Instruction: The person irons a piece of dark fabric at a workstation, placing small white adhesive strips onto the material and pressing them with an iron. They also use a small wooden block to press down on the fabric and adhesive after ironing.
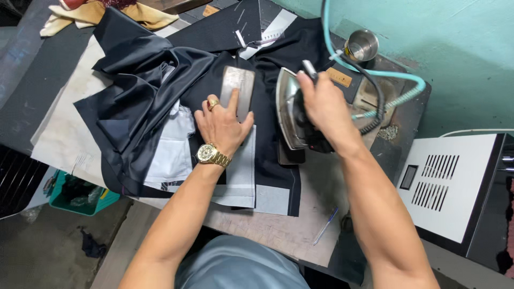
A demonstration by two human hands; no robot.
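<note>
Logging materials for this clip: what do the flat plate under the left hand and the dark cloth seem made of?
Flat grey rectangular plate: probably metal, with a dull brushed sheen. Dark navy cloth: woven fabric, seemingly satin-like lining, glossy along its folds.

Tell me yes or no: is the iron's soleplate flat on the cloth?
No. The right hand holds the iron tilted up, soleplate off the dark cloth.

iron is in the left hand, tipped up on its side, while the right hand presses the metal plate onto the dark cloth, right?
The hands are swapped. In the head view the right hand holds the iron, tipped up on its side, while the left hand, with ring and gold watch, presses the metal plate onto the dark cloth.
</note>
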